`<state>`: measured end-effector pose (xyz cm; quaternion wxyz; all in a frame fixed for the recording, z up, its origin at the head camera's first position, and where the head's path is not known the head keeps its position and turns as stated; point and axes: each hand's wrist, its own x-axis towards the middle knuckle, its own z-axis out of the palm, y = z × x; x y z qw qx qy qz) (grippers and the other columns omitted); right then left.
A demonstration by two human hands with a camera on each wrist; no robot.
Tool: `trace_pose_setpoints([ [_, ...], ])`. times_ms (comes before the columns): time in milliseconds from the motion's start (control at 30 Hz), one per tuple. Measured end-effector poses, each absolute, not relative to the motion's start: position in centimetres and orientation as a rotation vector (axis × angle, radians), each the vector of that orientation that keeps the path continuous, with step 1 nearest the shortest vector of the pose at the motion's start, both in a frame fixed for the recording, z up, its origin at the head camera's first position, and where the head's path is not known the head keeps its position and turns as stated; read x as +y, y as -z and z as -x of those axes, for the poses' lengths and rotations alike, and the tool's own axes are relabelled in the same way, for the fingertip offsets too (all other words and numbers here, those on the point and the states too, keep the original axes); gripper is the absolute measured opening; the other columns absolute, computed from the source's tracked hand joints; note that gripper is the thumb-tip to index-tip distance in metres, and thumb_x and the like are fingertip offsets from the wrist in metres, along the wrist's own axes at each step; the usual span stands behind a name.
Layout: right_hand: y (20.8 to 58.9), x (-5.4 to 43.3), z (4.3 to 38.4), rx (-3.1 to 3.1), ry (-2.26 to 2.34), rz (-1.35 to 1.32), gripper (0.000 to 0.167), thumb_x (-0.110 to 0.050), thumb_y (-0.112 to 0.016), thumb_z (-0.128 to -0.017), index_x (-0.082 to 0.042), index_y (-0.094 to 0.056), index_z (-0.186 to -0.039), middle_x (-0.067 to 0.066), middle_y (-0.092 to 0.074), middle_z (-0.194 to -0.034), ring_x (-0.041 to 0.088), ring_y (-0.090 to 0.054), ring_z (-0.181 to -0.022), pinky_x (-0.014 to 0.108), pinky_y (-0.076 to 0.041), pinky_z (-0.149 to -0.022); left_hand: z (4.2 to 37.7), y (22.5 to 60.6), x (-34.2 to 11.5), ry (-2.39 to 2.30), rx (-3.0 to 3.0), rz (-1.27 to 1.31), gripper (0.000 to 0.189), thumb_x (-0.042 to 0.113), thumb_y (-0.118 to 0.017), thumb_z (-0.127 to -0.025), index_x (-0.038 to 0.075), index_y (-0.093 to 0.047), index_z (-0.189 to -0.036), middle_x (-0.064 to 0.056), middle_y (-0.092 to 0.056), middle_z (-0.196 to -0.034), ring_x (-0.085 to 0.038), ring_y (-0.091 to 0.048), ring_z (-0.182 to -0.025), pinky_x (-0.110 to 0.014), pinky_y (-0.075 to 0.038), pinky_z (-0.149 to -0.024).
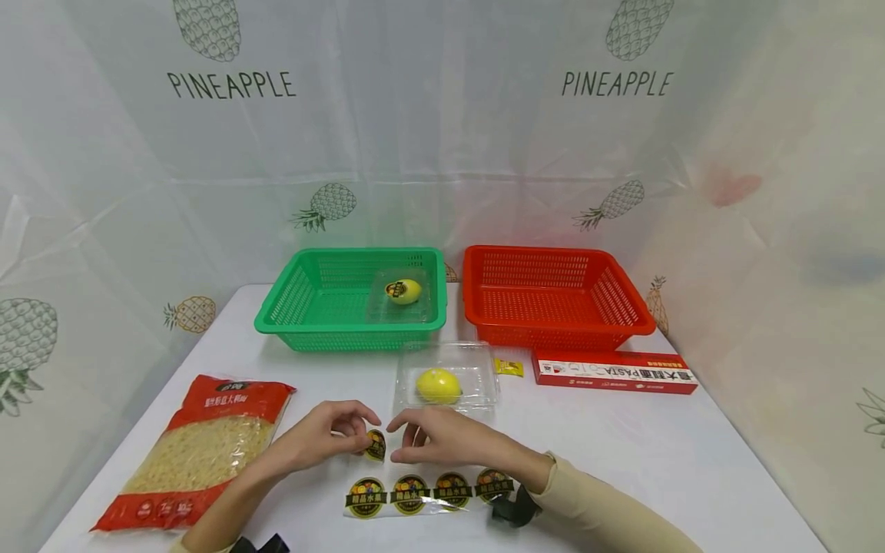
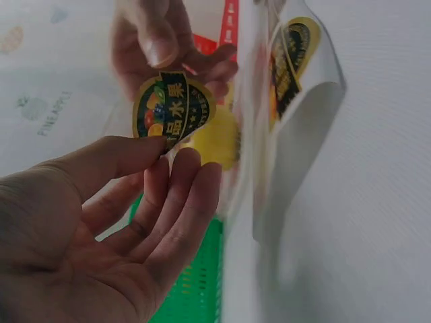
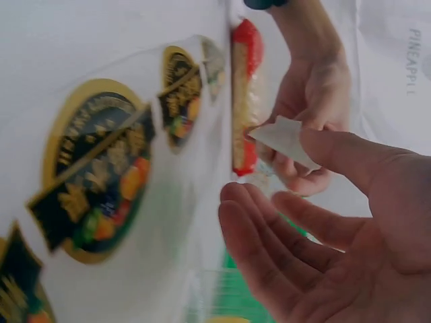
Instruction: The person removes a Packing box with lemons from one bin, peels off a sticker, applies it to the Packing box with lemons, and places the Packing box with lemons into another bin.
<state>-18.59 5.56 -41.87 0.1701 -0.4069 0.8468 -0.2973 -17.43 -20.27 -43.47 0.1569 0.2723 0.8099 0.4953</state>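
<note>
My left hand (image 1: 321, 439) pinches a round black-and-gold fruit sticker (image 2: 172, 111) by its edge between thumb and fingertip. In the left wrist view its printed face shows; the right wrist view has its pale back. Facing it, my right hand (image 1: 449, 439) has loosely bent fingers and a gap between thumb and forefinger, right beside the sticker's free edge. Below both hands lies a sticker sheet (image 3: 155, 229) with a row of several like stickers, one end curling up in the left wrist view. Just beyond the hands, a yellow lemon (image 1: 439, 385) sits in an open clear plastic box (image 1: 477, 376).
At the back stand a green basket (image 1: 353, 338), holding a boxed lemon with a sticker on it (image 1: 403, 291), and a red basket (image 1: 553, 336). A pasta box (image 1: 615, 372) and small yellow packet (image 1: 508, 367) lie before them. A pasta bag (image 1: 200, 453) lies left.
</note>
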Motion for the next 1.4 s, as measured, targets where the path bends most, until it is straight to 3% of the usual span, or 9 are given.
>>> trace_pose_setpoints([
  [267, 40.3, 6.4, 18.2, 2.501, 1.106, 1.136, 0.037, -0.033, -0.070, -0.091, -0.020, -0.052, -0.121, -0.007, -0.069, -0.089, -0.003, -0.064, -0.074, 0.014, -0.053, -0.070, 18.3, 42.5, -17.6, -1.455, 2.409, -0.752, 0.031, 0.023, -0.070, -0.091, 0.003, -0.064, -0.113, -0.007, -0.067, -0.076, -0.019, -0.070, -0.070, -0.028, -0.059, -0.067],
  [433, 39.9, 7.3, 18.4, 2.543, 1.173, 1.180, 0.033, -0.024, -0.071, -0.091, -0.018, -0.053, -0.118, -0.006, -0.070, -0.089, -0.003, -0.063, -0.074, 0.015, -0.054, -0.069, 18.6, 41.7, -16.4, -1.524, 2.410, -0.715, 0.030, 0.028, -0.069, -0.093, 0.009, -0.065, -0.115, -0.007, -0.068, -0.078, -0.031, -0.071, -0.073, -0.034, -0.060, -0.070],
  [633, 39.8, 9.1, 19.3, 2.609, 1.265, 1.207, 0.022, -0.017, -0.073, -0.089, -0.015, -0.060, -0.107, -0.004, -0.070, -0.089, 0.003, -0.065, -0.077, 0.019, -0.055, -0.066, 19.2, 41.4, -15.4, -1.600, 2.347, -0.708, 0.033, 0.021, -0.068, -0.093, 0.003, -0.061, -0.119, -0.017, -0.069, -0.088, -0.034, -0.072, -0.079, -0.046, -0.060, -0.075],
  [867, 39.3, 10.6, 20.2, 2.652, 1.330, 1.115, 0.013, -0.014, -0.074, -0.088, -0.016, -0.065, -0.097, -0.004, -0.069, -0.091, 0.007, -0.066, -0.075, 0.026, -0.058, -0.063, 20.1, 40.9, -14.3, -1.693, 2.269, -0.716, 0.030, 0.016, -0.066, -0.094, 0.000, -0.060, -0.119, -0.021, -0.066, -0.097, -0.026, -0.074, -0.082, -0.046, -0.059, -0.079],
  [1000, 39.1, 11.2, 20.7, 2.692, 1.302, 1.069, 0.008, -0.015, -0.074, -0.088, -0.018, -0.069, -0.092, -0.006, -0.070, -0.087, 0.005, -0.065, -0.073, 0.024, -0.057, -0.062, 20.8, 40.7, -13.5, -1.728, 2.233, -0.747, 0.027, 0.012, -0.064, -0.095, -0.002, -0.059, -0.118, -0.022, -0.064, -0.100, -0.022, -0.073, -0.083, -0.046, -0.059, -0.081],
  [1300, 39.3, 12.5, 22.0, 2.784, 1.315, 1.025, 0.011, -0.017, -0.077, -0.085, -0.016, -0.071, -0.095, -0.005, -0.071, -0.092, 0.008, -0.067, -0.079, 0.024, -0.058, -0.071, 22.4, 40.6, -11.8, -1.777, 2.220, -0.746, 0.026, 0.011, -0.064, -0.095, -0.001, -0.059, -0.119, -0.022, -0.063, -0.102, -0.037, -0.072, -0.089, -0.050, -0.057, -0.083],
  [1400, 39.4, 12.7, 22.5, 2.804, 1.332, 1.005, 0.013, -0.014, -0.076, -0.085, -0.014, -0.071, -0.097, -0.002, -0.072, -0.093, 0.011, -0.068, -0.080, 0.024, -0.058, -0.071, 22.9, 40.5, -11.4, -1.804, 2.198, -0.724, 0.026, 0.009, -0.064, -0.095, 0.000, -0.058, -0.119, -0.022, -0.062, -0.103, -0.036, -0.072, -0.089, -0.049, -0.058, -0.084],
])
